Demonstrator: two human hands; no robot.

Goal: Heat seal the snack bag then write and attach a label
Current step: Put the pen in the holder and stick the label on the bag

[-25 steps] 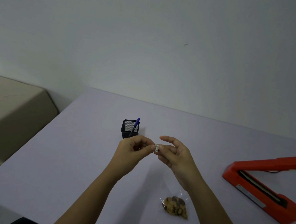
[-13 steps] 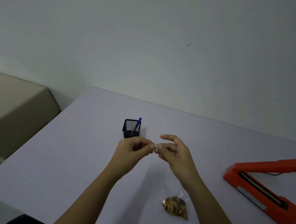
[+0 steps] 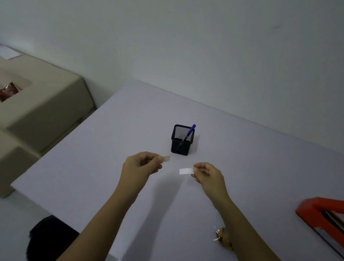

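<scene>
My left hand [image 3: 142, 165] pinches a small translucent backing strip [image 3: 166, 158] above the table. My right hand [image 3: 208, 174] pinches a small white label [image 3: 185, 171] by its right end. The two pieces are apart, with a gap between them. A clear snack bag [image 3: 223, 238] with brown snacks lies on the table near the front, partly hidden behind my right forearm. The red heat sealer [image 3: 327, 218] sits at the right edge, its lid raised. A blue pen [image 3: 188, 134] stands in a black mesh cup [image 3: 182, 140] just beyond my hands.
The pale table [image 3: 103, 166] ends at its left edge beside a beige sofa [image 3: 29, 116], which holds a dark red packet [image 3: 6, 92] and a white sheet [image 3: 5, 52]. A grey wall runs behind the table. A dark shape [image 3: 51, 242] sits below the table's front edge.
My hands were together on one small piece; now they have pulled apart, each holding a separate strip. The view has swung left and down, pushing the sealer toward the right edge.
</scene>
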